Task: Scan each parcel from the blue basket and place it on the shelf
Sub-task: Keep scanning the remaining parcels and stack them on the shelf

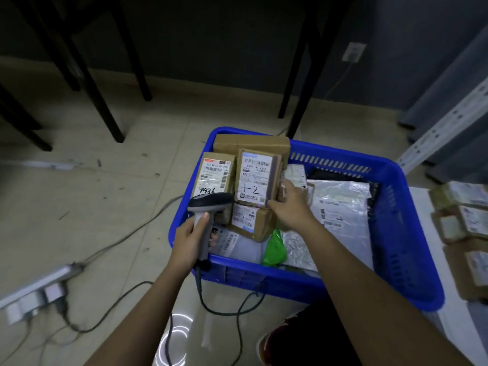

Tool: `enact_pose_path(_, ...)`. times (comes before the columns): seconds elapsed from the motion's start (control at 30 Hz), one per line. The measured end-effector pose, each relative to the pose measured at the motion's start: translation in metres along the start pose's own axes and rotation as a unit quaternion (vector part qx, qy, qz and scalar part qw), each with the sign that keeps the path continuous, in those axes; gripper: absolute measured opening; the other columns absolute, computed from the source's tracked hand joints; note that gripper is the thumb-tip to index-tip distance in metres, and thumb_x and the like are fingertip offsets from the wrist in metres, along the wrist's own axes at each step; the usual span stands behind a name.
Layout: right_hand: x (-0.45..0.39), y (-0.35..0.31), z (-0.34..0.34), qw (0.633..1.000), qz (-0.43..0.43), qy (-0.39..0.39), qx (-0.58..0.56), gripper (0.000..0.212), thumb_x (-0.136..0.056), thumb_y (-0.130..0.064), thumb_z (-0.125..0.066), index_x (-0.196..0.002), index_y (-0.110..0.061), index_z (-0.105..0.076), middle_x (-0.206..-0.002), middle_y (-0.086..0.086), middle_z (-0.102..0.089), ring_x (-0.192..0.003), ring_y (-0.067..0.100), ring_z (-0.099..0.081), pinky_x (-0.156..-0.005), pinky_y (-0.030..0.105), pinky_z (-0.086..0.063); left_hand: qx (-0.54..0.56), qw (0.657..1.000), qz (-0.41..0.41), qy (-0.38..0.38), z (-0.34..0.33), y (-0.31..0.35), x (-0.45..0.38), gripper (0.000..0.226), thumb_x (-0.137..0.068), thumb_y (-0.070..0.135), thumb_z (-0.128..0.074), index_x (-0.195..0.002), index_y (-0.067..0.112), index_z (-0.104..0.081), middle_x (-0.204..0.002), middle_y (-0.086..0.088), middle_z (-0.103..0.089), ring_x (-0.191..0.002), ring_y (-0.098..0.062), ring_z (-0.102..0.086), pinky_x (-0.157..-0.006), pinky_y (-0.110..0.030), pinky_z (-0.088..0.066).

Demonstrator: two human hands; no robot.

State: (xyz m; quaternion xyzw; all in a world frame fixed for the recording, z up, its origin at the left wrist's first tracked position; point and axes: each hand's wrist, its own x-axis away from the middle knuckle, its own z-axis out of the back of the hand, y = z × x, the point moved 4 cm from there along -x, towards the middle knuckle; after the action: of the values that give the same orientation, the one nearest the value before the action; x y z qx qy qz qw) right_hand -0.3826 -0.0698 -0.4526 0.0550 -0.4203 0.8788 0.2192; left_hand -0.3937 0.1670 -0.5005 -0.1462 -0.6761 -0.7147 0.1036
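A blue basket [412, 233] on the floor holds several cardboard parcels and plastic mailer bags. My left hand [188, 241] grips the handle of a grey barcode scanner [208, 204], whose head hangs over the basket's left side. My right hand [290, 204] grips the right edge of a small brown parcel marked "1-2" [254, 178], with thumb at its lower corner. That parcel lies on top of other boxes. Beside it lies a parcel marked "7936" [215, 175]. A white mailer [340, 204] fills the basket's right half.
Several labelled parcels [464, 220] sit on a white shelf surface at the right edge. A grey metal shelf upright [446, 122] rises behind. Black table legs [298, 75] stand beyond the basket. A power strip [39, 289] and cables lie on the tiled floor at left.
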Motion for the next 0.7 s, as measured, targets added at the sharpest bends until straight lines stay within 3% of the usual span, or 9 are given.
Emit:
enact_pose_path(0.13,-0.025,-0.011,0.011,0.997,0.023,0.054,0.047,0.091,-0.085,-0.02,-0.066,-0.154,-0.03,-0.007,-0.154,0.007,-0.02,-0.137,0.034,-0.03,-0.108,0.044,-0.032,0.012,1.0,-0.015,-0.015,0.0,-0.003,-0.001,0.039,-0.094,0.034,-0.052,-0.091,-0.003,-0.065,-0.067,-0.012,-0.067,-0.058,-0.019,-0.063,-0.059,-0.03,-0.053)
enact_pose_path(0.23,-0.047,-0.023,0.013,0.992,0.037,0.056,0.104,0.101,-0.085,-0.025,-0.069,-0.154,-0.029,0.005,-0.161,0.003,-0.003,-0.143,0.033,-0.016,-0.11,0.051,-0.028,0.011,0.999,-0.029,-0.027,0.0,-0.001,-0.001,0.048,-0.087,0.043,-0.051,-0.088,-0.004,-0.063,-0.068,-0.012,-0.066,-0.058,-0.018,-0.063,-0.056,-0.025,-0.052)
enact_pose_path(0.33,-0.06,-0.026,0.013,0.986,0.049,0.037,0.157,0.087,-0.084,-0.021,-0.069,-0.151,-0.023,-0.013,-0.159,0.005,-0.009,-0.142,0.033,-0.015,-0.108,0.049,-0.03,0.007,0.999,-0.038,-0.032,0.001,-0.002,-0.002,0.049,-0.087,0.043,-0.05,-0.09,-0.005,-0.063,-0.07,-0.013,-0.066,-0.06,-0.018,-0.062,-0.057,-0.025,-0.052)
enact_pose_path(0.4,-0.063,-0.024,0.014,0.987,0.074,0.074,0.123,0.063,-0.081,-0.021,-0.07,-0.134,-0.021,-0.035,-0.148,0.007,-0.029,-0.137,0.029,-0.023,-0.103,0.044,-0.033,0.01,0.999,-0.036,-0.031,0.001,-0.003,-0.003,0.049,-0.088,0.042,-0.05,-0.09,-0.005,-0.063,-0.07,-0.014,-0.066,-0.06,-0.019,-0.062,-0.058,-0.027,-0.051)
enact_pose_path(0.47,-0.063,-0.019,0.014,0.992,0.083,0.086,0.05,0.048,-0.078,-0.022,-0.072,-0.11,-0.025,-0.037,-0.126,0.006,-0.044,-0.121,0.026,-0.039,-0.089,0.036,-0.039,0.015,0.999,-0.036,-0.028,0.001,-0.005,-0.004,0.049,-0.089,0.04,-0.05,-0.089,-0.007,-0.062,-0.069,-0.015,-0.065,-0.059,-0.019,-0.061,-0.058,-0.027,-0.051)
enact_pose_path(0.57,-0.061,-0.018,0.011,0.996,0.084,0.03,-0.01,0.05,-0.077,-0.021,-0.073,-0.099,-0.029,-0.028,-0.11,0.009,-0.053,-0.093,0.028,-0.059,-0.07,0.04,-0.05,0.017,0.999,-0.037,-0.026,0.001,-0.005,-0.004,0.044,-0.094,0.033,-0.049,-0.088,-0.008,-0.062,-0.068,-0.016,-0.064,-0.057,-0.018,-0.061,-0.056,-0.024,-0.051)
enact_pose_path(0.7,-0.051,-0.018,0.012,0.993,0.112,-0.003,-0.031,0.066,-0.073,-0.019,-0.08,-0.113,-0.032,-0.029,-0.127,0.005,-0.038,-0.107,0.023,-0.051,-0.086,0.038,-0.047,0.019,0.999,-0.04,-0.026,0.0,-0.005,-0.004,0.04,-0.097,0.027,-0.048,-0.089,-0.01,-0.061,-0.067,-0.016,-0.063,-0.055,-0.016,-0.06,-0.054,-0.022,-0.05)
